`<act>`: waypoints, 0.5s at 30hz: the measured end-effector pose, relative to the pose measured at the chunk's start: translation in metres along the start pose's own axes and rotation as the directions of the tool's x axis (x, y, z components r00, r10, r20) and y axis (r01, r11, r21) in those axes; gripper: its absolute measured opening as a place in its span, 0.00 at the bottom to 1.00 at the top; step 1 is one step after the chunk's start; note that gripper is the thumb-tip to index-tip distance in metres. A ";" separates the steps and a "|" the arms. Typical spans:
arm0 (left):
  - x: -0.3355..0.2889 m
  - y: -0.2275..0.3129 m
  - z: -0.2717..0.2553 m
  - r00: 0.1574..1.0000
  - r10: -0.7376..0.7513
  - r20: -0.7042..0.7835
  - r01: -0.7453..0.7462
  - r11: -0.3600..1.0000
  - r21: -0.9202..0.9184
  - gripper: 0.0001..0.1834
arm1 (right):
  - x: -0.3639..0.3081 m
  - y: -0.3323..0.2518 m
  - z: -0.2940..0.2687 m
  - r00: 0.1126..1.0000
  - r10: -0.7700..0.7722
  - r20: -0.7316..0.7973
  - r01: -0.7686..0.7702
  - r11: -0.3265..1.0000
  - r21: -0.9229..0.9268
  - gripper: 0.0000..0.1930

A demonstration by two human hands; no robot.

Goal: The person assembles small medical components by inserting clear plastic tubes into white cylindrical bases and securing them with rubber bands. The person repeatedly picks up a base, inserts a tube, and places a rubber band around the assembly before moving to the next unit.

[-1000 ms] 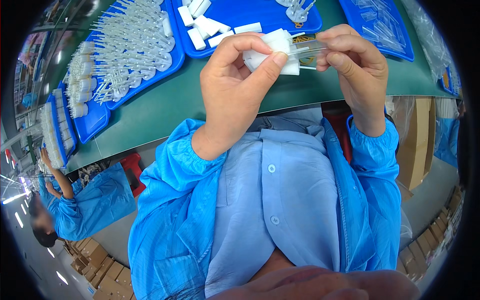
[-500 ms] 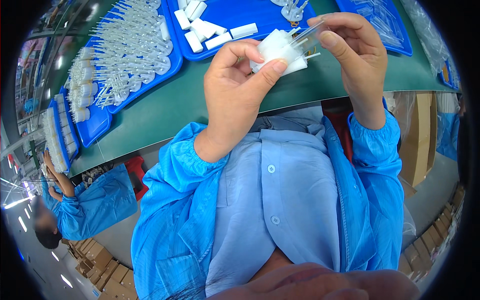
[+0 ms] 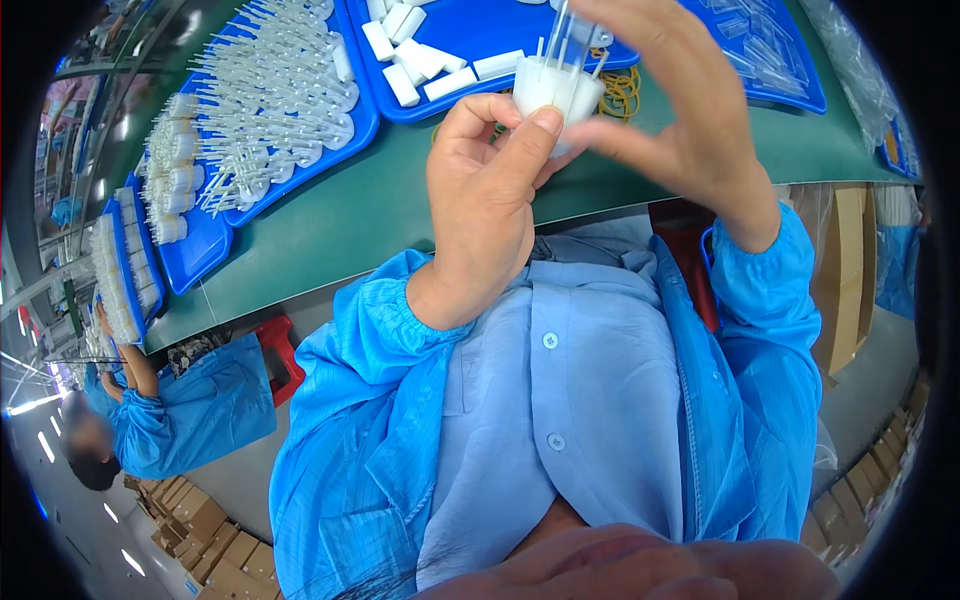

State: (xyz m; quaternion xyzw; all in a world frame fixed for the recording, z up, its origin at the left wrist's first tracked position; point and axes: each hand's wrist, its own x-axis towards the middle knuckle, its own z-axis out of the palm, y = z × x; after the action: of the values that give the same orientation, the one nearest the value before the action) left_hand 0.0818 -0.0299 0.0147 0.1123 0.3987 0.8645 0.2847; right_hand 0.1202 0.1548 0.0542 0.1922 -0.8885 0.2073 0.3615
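Note:
My left hand [image 3: 490,180] is closed on a white plastic part [image 3: 540,88], held upright over the table's near side. Thin pale rods and a clear plastic tube [image 3: 572,35] stand up from its top. My right hand [image 3: 690,110], somewhat blurred, arches around the right of this part. Its thumb reaches toward the base of the part and its fingers stretch up beside the tube, wide apart from the thumb. Whether a fingertip touches the tube cannot be made out. Yellow rubber bands [image 3: 622,95] lie just behind the part.
A blue tray [image 3: 440,100] holds white blocks [image 3: 420,60]. To the left, another blue tray [image 3: 345,140] carries many white parts with thin rods. Clear tubes lie in a blue tray [image 3: 800,95] at the right. A co-worker in a blue smock [image 3: 215,410] sits at the far left.
The white part has tilted from leaning right to upright, moving slightly left. My right hand has gone from pinching the clear tube to spread fingers around it. The tube now stands up in the part.

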 end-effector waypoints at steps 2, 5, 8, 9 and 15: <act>-0.001 0.001 -0.003 1.000 -0.010 0.006 0.010 1.000 -0.008 0.08 | 0.005 -0.013 0.005 1.000 0.002 0.019 -0.001 0.999 -0.047 0.38; -0.001 -0.001 -0.001 0.999 -0.006 -0.039 0.005 1.000 -0.028 0.09 | 0.008 -0.025 0.008 0.997 0.028 0.077 -0.017 0.991 -0.129 0.41; 0.000 -0.004 -0.009 0.999 -0.039 -0.030 0.038 0.999 -0.017 0.08 | 0.010 -0.028 0.010 0.993 0.058 0.107 -0.047 0.994 -0.101 0.40; -0.001 -0.003 -0.008 0.998 -0.056 -0.040 0.055 0.998 -0.037 0.07 | 0.010 -0.028 0.011 0.992 0.060 0.115 -0.050 0.995 -0.090 0.40; -0.004 0.006 -0.005 0.995 -0.092 -0.026 0.088 0.988 -0.124 0.11 | 0.008 -0.025 0.013 0.995 0.055 0.082 -0.051 0.997 -0.057 0.39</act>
State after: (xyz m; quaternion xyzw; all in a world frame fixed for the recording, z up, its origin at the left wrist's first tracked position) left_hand 0.0804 -0.0384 0.0162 0.0629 0.3539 0.8753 0.3234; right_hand 0.1197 0.1255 0.0577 0.1670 -0.9129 0.1841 0.3237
